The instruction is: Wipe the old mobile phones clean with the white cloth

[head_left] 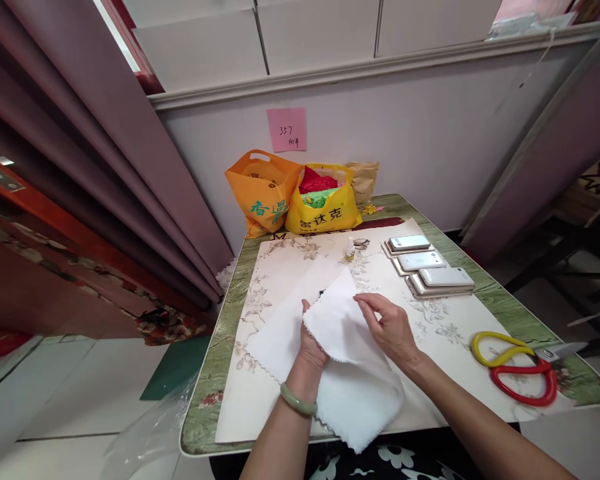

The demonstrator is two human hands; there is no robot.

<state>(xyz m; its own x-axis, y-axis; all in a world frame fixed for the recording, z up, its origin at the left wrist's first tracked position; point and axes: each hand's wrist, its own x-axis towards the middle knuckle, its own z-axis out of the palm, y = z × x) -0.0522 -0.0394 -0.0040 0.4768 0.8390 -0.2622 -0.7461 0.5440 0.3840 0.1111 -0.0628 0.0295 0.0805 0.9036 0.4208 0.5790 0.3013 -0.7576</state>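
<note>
A white cloth (340,313) with zigzag-cut edges is folded over on itself, its lower part drooping at the table's front edge. My left hand (312,343), with a pale green bangle on the wrist, holds the cloth from the left; most of its fingers are hidden under it. At the cloth's right edge, the thumb and forefinger of my right hand (387,325) are pinched together. What lies between those fingertips is too small to make out. A small black mark (321,293) shows near the cloth's upper left edge.
Scissors (525,367) with yellow and red handles lie at right. Several phones (433,261) are stacked behind them. A small bottle (350,249) stands beyond the cloth. Orange (260,193) and yellow (325,217) bags stand at the back on the patterned sheet's (275,267) far side.
</note>
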